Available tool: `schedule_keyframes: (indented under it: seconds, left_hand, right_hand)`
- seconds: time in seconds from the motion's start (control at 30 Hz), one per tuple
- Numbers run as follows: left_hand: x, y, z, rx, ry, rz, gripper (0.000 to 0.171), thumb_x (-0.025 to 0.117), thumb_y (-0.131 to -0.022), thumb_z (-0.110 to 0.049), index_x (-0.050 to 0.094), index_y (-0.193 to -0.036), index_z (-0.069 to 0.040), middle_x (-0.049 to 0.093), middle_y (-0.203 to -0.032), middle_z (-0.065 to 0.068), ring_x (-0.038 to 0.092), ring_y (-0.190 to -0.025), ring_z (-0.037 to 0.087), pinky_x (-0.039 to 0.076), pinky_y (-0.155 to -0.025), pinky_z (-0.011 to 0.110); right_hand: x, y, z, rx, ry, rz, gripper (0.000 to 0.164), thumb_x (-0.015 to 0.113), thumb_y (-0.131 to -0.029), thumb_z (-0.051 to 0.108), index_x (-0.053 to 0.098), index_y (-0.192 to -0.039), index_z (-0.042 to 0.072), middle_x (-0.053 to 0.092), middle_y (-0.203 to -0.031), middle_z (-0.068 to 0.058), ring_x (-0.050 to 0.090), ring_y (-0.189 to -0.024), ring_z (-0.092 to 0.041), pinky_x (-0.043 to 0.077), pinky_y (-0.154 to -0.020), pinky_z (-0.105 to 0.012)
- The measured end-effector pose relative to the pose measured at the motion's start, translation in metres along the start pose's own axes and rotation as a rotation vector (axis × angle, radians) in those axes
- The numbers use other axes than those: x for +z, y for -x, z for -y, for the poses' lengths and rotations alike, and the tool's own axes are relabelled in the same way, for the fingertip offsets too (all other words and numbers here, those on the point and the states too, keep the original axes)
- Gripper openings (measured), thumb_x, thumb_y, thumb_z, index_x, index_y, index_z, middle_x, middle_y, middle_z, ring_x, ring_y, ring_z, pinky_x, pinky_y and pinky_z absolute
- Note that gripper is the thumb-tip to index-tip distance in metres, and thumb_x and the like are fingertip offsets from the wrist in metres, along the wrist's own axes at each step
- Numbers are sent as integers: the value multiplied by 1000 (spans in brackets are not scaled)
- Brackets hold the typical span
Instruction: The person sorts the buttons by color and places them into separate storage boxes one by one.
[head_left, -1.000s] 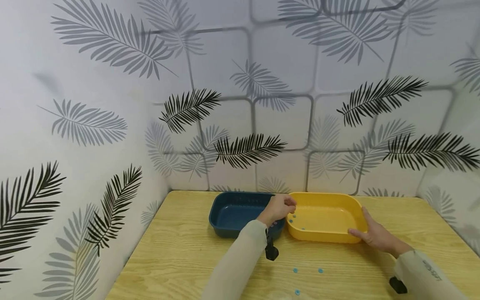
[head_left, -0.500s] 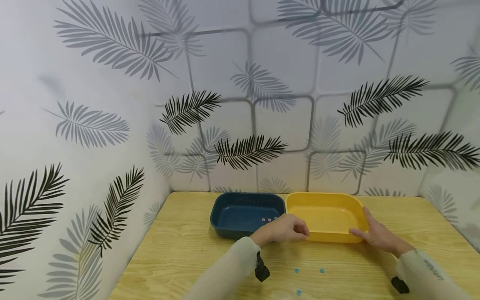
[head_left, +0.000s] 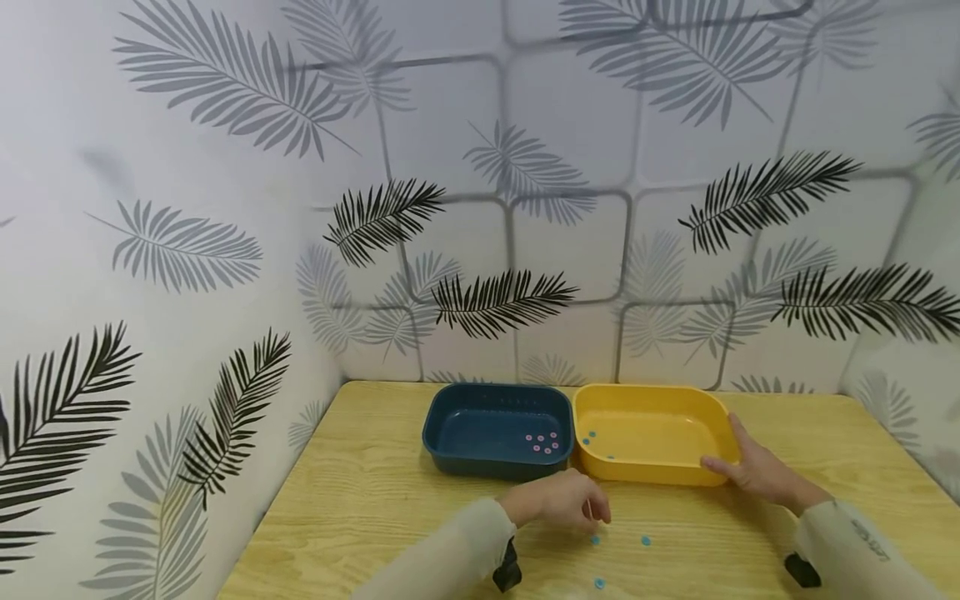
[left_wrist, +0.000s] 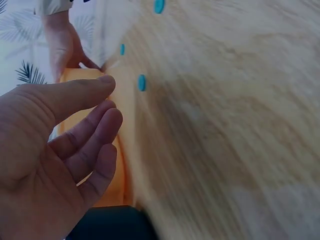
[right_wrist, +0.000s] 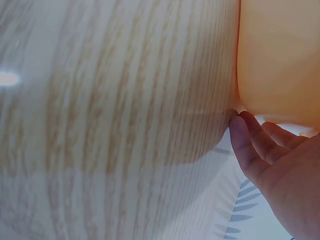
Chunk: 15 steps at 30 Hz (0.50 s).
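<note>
My left hand [head_left: 564, 500] is low over the table in front of the two bins, its fingers loosely bent with nothing between thumb and fingertips. Just beyond the fingertips lies a small round blue button [left_wrist: 142, 82]; two more, a right-hand button [head_left: 646, 541] and a nearer button [head_left: 599, 583], lie around it. My right hand [head_left: 767, 477] holds the front right corner of the yellow bin [head_left: 652, 472], thumb on the front wall and fingers along the end. Inside that bin, at the left, are a few blue buttons [head_left: 592, 434].
A dark blue bin [head_left: 480, 467] stands left of the yellow one, side by side with it, with several pink buttons [head_left: 541, 438] in its right part. Behind the wooden table [head_left: 360, 517] rises a wall [head_left: 562, 250] with leaf patterns.
My left hand has come back from over the yellow bin's left end, down and toward me, to the buttons on the table. The right hand stays at the yellow bin.
</note>
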<state>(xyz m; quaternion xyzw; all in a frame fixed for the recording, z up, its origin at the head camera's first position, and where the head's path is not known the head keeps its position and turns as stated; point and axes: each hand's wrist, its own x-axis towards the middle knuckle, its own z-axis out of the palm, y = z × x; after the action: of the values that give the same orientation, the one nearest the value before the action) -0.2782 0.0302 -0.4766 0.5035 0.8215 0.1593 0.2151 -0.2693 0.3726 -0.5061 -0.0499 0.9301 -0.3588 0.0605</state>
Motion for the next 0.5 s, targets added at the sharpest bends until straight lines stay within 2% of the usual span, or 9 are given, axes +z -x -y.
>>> schedule_keyframes:
  seconds: [0.23, 0.5]
  left_hand:
    - [12, -7, 7, 26, -121, 4, 18, 74, -84, -16, 70, -102, -14, 64, -91, -11, 54, -78, -6, 41, -69, 8]
    - [15, -11, 8, 36, -187, -3, 13, 73, -85, -18, 72, -97, -16, 64, -86, -13, 53, -75, -7, 40, -67, 7]
  right_hand:
    - [0, 0, -3, -16, 6, -6, 106, 58, -93, 42, -22, -141, -8, 3, -139, -49, 14, -124, -64, 15, -97, -70]
    - [0, 0, -1, 12, -5, 17, 108, 58, -93, 44, -23, -141, -7, 1, -140, -47, 12, -125, -63, 13, -98, -70]
